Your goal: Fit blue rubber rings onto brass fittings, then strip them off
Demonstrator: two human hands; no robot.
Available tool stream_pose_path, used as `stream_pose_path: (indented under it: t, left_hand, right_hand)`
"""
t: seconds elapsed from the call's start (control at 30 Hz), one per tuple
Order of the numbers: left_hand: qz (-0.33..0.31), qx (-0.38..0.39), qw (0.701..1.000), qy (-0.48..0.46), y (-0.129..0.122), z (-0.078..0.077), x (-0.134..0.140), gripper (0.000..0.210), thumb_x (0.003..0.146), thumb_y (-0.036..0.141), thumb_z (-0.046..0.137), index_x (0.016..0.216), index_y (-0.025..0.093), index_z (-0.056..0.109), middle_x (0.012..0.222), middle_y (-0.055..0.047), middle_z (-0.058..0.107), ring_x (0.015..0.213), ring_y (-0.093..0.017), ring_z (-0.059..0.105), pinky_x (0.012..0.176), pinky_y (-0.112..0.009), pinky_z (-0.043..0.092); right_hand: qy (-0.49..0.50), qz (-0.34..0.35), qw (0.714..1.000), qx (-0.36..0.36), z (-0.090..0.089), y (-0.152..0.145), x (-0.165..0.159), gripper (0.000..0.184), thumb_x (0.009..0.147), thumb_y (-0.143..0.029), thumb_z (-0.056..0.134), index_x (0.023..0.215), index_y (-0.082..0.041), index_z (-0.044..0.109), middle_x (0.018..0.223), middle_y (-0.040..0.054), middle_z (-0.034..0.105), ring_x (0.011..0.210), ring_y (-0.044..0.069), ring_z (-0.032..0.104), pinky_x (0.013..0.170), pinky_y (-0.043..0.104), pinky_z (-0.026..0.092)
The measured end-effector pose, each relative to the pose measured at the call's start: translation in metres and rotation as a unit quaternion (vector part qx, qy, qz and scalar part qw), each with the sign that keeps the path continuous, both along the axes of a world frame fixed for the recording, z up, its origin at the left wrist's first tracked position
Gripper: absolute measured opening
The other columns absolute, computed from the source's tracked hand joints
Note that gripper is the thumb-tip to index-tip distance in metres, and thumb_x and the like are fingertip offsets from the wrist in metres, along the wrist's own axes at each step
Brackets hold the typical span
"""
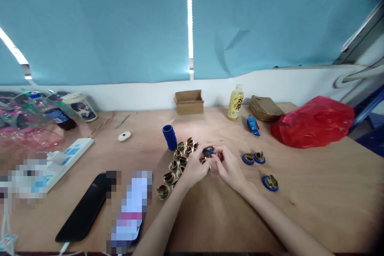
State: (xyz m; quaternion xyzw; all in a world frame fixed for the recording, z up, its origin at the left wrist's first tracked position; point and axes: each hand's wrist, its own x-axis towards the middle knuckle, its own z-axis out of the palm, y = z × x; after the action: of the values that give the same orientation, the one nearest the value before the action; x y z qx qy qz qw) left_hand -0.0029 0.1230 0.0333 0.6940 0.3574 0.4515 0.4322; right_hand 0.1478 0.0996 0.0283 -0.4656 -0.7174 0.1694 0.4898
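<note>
My left hand (196, 168) and my right hand (229, 166) meet at the middle of the wooden table (315, 208), both closed around a small blue-ringed brass part (208, 152) held between the fingertips. To the left of my hands lie several loose brass cup-shaped pieces (177, 166) in rough rows. A stack of blue rings (170, 137) stands upright just behind them. To the right rest three finished brass pieces seated in blue rings, two side by side (253, 158) and one nearer me (270, 183).
A small cardboard box (189, 102), a yellow drink bottle (235, 102), a brown packet (265, 108), a blue toy-like object (253, 125) and a red plastic bag (313, 122) line the back. A power strip (67, 156), a black case (87, 208) and a phone (130, 212) lie at left.
</note>
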Motion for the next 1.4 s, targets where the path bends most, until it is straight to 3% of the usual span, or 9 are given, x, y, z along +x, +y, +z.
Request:
stream_pose_path:
  t: [0.2, 0.33, 0.43, 0.57, 0.67, 0.83, 1.07, 1.27, 1.4]
  left_hand:
    - [0.019, -0.007, 1.0, 0.016, 0.003, -0.003, -0.003, 0.045, 0.09, 0.014, 0.05, 0.134, 0.023, 0.053, 0.124, -0.009, 0.066, 0.111, -0.022, 0.064, 0.098, -0.038, 0.05]
    - [0.0, 0.019, 1.0, 0.021, 0.002, -0.002, -0.003, 0.044, 0.092, 0.019, 0.052, 0.135, 0.024, 0.053, 0.132, -0.011, 0.059, 0.119, -0.023, 0.059, 0.101, -0.039, 0.048]
    - [0.035, 0.027, 0.999, -0.002, 0.003, -0.001, -0.003, 0.037, 0.092, 0.024, 0.053, 0.129, 0.022, 0.058, 0.137, -0.013, 0.052, 0.123, -0.024, 0.056, 0.098, -0.037, 0.05]
    - [0.059, -0.014, 0.996, -0.069, 0.006, 0.001, -0.002, 0.031, 0.093, 0.029, 0.052, 0.12, 0.018, 0.062, 0.124, -0.013, 0.063, 0.112, -0.023, 0.063, 0.095, -0.036, 0.052]
    - [0.025, -0.055, 0.995, -0.081, 0.006, 0.002, -0.001, 0.03, 0.092, 0.03, 0.055, 0.117, 0.015, 0.063, 0.115, -0.012, 0.069, 0.107, -0.022, 0.066, 0.096, -0.037, 0.052]
    - [0.0, -0.069, 0.994, -0.081, 0.004, 0.001, 0.001, 0.035, 0.087, 0.024, 0.062, 0.121, 0.016, 0.059, 0.121, -0.011, 0.067, 0.112, -0.021, 0.064, 0.101, -0.038, 0.048]
    - [0.031, -0.099, 0.991, -0.084, 0.005, 0.001, 0.001, 0.028, 0.08, 0.021, 0.068, 0.107, 0.014, 0.063, 0.105, -0.01, 0.07, 0.093, -0.019, 0.067, 0.085, -0.034, 0.053]
    - [-0.056, -0.114, 0.984, -0.126, 0.002, 0.003, 0.003, 0.035, 0.088, 0.033, 0.061, 0.119, 0.017, 0.055, 0.121, -0.012, 0.065, 0.111, -0.021, 0.063, 0.094, -0.034, 0.05]
    - [-0.057, -0.125, 0.983, -0.124, 0.001, 0.005, 0.002, 0.038, 0.086, 0.034, 0.065, 0.119, 0.017, 0.056, 0.118, -0.012, 0.067, 0.112, -0.022, 0.063, 0.098, -0.036, 0.048]
  right_hand:
    - [0.138, 0.027, 0.982, -0.124, 0.003, 0.004, 0.006, 0.029, 0.095, -0.037, 0.048, 0.12, -0.023, 0.042, 0.085, 0.0023, 0.058, 0.073, 0.018, 0.059, 0.062, 0.03, 0.047]
    - [0.192, 0.07, 0.96, -0.193, 0.007, 0.011, 0.008, 0.031, 0.092, -0.049, 0.05, 0.103, -0.021, 0.054, 0.075, -0.001, 0.054, 0.059, 0.014, 0.052, 0.054, 0.027, 0.044]
    - [0.235, 0.09, 0.945, -0.208, 0.009, 0.012, 0.004, 0.034, 0.088, -0.055, 0.056, 0.09, -0.021, 0.054, 0.067, -0.0042, 0.05, 0.053, 0.012, 0.047, 0.05, 0.026, 0.041]
    - [0.284, 0.1, 0.924, -0.235, 0.008, 0.01, -0.001, 0.04, 0.081, -0.06, 0.063, 0.078, -0.022, 0.05, 0.059, -0.0066, 0.046, 0.05, 0.011, 0.044, 0.049, 0.024, 0.038]
    - [0.305, 0.114, 0.909, -0.261, 0.009, 0.008, -0.003, 0.043, 0.077, -0.062, 0.065, 0.079, -0.022, 0.052, 0.058, -0.0066, 0.048, 0.05, 0.011, 0.044, 0.05, 0.024, 0.038]
    - [0.322, 0.143, 0.888, -0.295, 0.015, 0.005, -0.001, 0.045, 0.072, -0.062, 0.071, 0.076, -0.022, 0.05, 0.059, -0.006, 0.05, 0.051, 0.011, 0.046, 0.051, 0.025, 0.04]
    - [0.378, 0.132, 0.87, -0.289, 0.018, 0.004, -0.001, 0.046, 0.069, -0.054, 0.078, 0.07, -0.021, 0.047, 0.06, -0.0076, 0.044, 0.049, 0.007, 0.04, 0.05, 0.022, 0.033]
    - [0.428, 0.143, 0.834, -0.318, 0.015, 0.007, -0.001, 0.046, 0.067, -0.055, 0.079, 0.069, -0.02, 0.048, 0.063, -0.0054, 0.05, 0.048, 0.007, 0.039, 0.049, 0.022, 0.032]
    - [0.439, 0.147, 0.826, -0.323, 0.016, 0.007, 0.002, 0.042, 0.068, -0.052, 0.08, 0.071, -0.02, 0.051, 0.063, -0.0052, 0.049, 0.049, 0.008, 0.039, 0.05, 0.023, 0.033]
